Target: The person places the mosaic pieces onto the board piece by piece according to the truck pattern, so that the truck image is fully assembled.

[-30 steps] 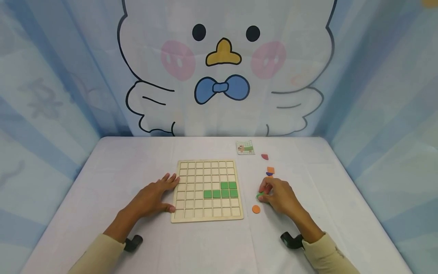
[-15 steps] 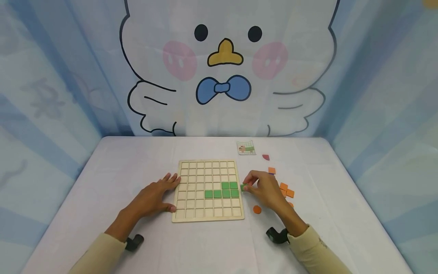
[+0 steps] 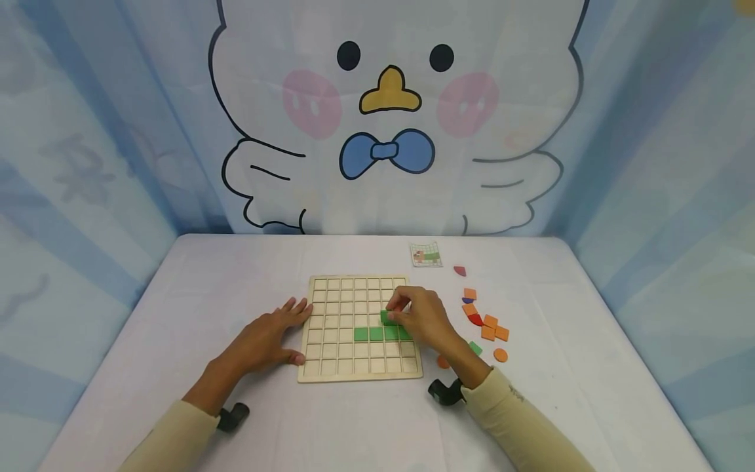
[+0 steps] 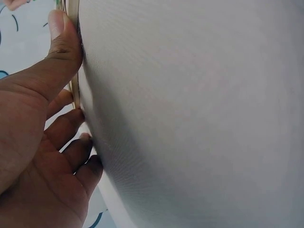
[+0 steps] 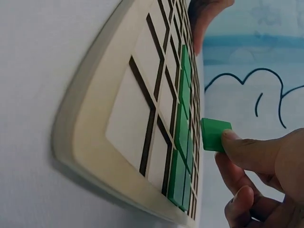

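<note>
A wooden grid board [image 3: 330, 377] lies on the white table, with a row of green square tiles [image 3: 361, 334] in its cells. My right hand [image 3: 423, 318] is over the board's right side. Its thumb and finger pinch a green square tile [image 5: 213, 133], which stands tilted off the grid in the right wrist view. The hand hides part of the right columns. My left hand [image 3: 268, 337] rests at the board's left edge, fingers spread. In the left wrist view, the left thumb [image 4: 61, 47] lies along the board's rim [image 4: 72, 19].
Right of the board lie orange square tiles [image 3: 501, 334], a red piece [image 3: 475, 319], a loose green tile [image 3: 475, 348] and orange discs [image 3: 501, 354]. A small picture card [image 3: 426, 254] and a pinkish-red quarter piece [image 3: 460, 271] are farther back. A printed curtain [image 3: 389, 196] stands behind.
My right hand has carried the green tile leftward from the loose pieces to above the board, uncovering pieces at the right. The left hand has stayed at the board's edge.
</note>
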The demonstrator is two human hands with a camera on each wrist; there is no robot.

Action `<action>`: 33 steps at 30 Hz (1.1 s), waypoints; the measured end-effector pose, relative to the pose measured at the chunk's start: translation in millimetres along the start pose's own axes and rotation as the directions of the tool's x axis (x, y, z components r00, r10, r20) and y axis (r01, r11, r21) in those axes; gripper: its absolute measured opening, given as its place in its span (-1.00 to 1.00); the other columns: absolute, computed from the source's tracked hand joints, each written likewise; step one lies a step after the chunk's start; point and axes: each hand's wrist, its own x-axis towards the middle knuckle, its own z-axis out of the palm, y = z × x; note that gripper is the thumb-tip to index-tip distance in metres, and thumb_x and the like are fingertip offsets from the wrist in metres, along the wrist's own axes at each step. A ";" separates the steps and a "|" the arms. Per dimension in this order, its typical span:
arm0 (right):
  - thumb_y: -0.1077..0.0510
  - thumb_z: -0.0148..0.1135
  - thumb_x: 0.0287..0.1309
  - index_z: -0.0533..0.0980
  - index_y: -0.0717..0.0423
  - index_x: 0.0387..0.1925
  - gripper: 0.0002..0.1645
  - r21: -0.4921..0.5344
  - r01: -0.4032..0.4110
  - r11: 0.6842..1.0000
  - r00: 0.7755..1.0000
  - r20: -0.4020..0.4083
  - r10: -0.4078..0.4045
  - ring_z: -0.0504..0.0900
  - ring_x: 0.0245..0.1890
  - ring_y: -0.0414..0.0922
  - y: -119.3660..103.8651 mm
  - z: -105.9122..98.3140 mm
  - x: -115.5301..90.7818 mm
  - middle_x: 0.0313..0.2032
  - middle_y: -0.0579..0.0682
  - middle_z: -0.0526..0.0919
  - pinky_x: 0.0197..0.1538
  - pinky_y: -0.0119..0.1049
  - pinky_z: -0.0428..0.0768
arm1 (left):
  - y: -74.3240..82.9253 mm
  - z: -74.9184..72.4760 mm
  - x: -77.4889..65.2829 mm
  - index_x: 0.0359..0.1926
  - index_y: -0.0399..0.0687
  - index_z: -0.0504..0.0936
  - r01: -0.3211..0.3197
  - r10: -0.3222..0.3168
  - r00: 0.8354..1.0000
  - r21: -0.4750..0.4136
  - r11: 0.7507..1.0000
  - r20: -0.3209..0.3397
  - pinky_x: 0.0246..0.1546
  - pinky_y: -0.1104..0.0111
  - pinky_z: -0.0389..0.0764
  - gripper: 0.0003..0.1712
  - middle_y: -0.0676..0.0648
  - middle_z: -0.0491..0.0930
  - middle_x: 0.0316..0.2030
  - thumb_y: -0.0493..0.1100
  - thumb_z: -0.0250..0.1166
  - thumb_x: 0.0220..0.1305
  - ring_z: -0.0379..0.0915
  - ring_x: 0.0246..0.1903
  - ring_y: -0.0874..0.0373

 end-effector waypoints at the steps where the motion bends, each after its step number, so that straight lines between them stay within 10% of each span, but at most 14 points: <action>1: 0.17 0.58 0.19 0.66 -0.13 -0.38 -0.80 -0.001 0.011 1.000 1.000 0.005 -0.011 0.49 -0.43 -0.15 -1.0 2.6 1.3 -0.43 -0.20 0.68 -0.28 -0.27 0.41 | 0.0 0.1 0.1 0.64 -0.05 0.24 -0.001 0.001 1.000 0.003 1.000 0.000 0.52 -0.36 0.22 0.25 -0.18 0.14 0.65 0.10 0.66 0.00 0.02 0.64 -0.33; 19: 0.14 0.57 0.22 0.66 -0.11 -0.40 -0.81 -0.154 0.067 0.986 0.996 0.061 -0.058 0.53 -0.45 -0.26 -4.2 24.4 12.5 -0.48 -0.20 0.62 -0.33 -0.31 0.48 | -0.7 -0.6 -0.8 0.64 -0.07 0.24 -0.018 0.018 1.000 -0.001 1.000 -0.005 0.50 -0.38 0.23 0.24 -0.19 0.15 0.64 0.10 0.65 0.00 0.03 0.64 -0.34; 33: 0.16 0.60 0.17 0.70 -0.10 -0.28 -0.83 -0.072 0.007 0.997 1.000 0.009 -0.007 0.58 -0.28 -0.18 1.9 4.7 -3.8 -0.40 -0.21 0.68 -0.10 -0.21 0.51 | 3.2 -3.0 -1.3 0.63 -0.07 0.25 -0.014 0.014 1.000 0.001 1.000 -0.002 0.50 -0.37 0.24 0.24 -0.20 0.16 0.64 0.12 0.65 0.00 0.04 0.63 -0.33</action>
